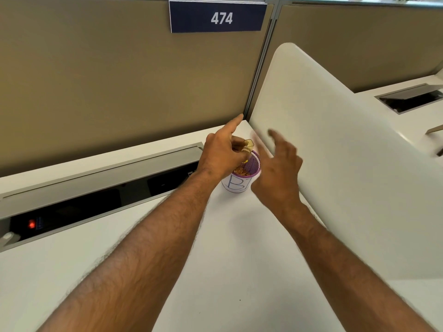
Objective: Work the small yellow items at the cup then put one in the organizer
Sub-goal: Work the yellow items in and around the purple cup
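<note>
The left hand (221, 155) pinches a small yellow item (248, 146) just above the cup (236, 185); its fingers are narrow on the piece, the index finger stuck out toward the partition (119, 80). The right hand (279, 168) hovers beside the cup, fingers spread wide and blurred, holding nothing. The cup stands on the desk (227, 248) in the corner, a purple mesh organizer (254, 161) set in its mouth, more yellow pieces lying inside. What the item is, I cannot tell. The risks, as I judge them: the small piece could slip from so light a pinch and drop outside the rim; the right hand could knock the cup; the corner leaves little room.
</note>
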Demonstrator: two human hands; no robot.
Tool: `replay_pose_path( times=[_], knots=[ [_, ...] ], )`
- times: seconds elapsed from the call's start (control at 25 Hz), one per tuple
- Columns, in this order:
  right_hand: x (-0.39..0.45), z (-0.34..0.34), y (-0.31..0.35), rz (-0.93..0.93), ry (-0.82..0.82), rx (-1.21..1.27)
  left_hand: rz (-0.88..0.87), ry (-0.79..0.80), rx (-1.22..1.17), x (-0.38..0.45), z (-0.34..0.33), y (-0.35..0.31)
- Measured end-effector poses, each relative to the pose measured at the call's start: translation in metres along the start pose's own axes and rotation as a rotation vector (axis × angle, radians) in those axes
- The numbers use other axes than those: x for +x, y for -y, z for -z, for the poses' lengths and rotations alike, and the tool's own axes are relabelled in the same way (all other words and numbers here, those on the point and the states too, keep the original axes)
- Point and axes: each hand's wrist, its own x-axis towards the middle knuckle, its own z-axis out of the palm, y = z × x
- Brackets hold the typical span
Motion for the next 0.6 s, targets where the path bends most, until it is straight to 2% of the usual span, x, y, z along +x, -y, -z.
replay_pose_path(
  times=[0.04, 0.12, 0.2, 0.48, 0.6],
  knots=[
    [-0.003, -0.002, -0.003, 0.035, 0.071, -0.047, -0.002, 0.007, 0.009, -0.001, 0.001, 0.0],
    [0.0, 0.001, -0.006, 0.057, 0.003, -0.007, 0.013, -0.008, 0.013, -0.005, 0.002, 0.003],
    [0.003, 0.007, -0.003, -0.014, -0.078, 0.095, 0.023, -0.025, 0.002, -0.004, 0.002, 0.005],
    [-0.003, -0.004, -0.012, -0.054, -0.089, 0.151, -0.001, -0.057, 0.008, -0.006, 0.0, 0.001],
    [-0.006, -0.007, -0.014, -0.068, -0.073, 0.254, 0.023, -0.098, -0.121, -0.011, 0.006, -0.006]
  ],
)
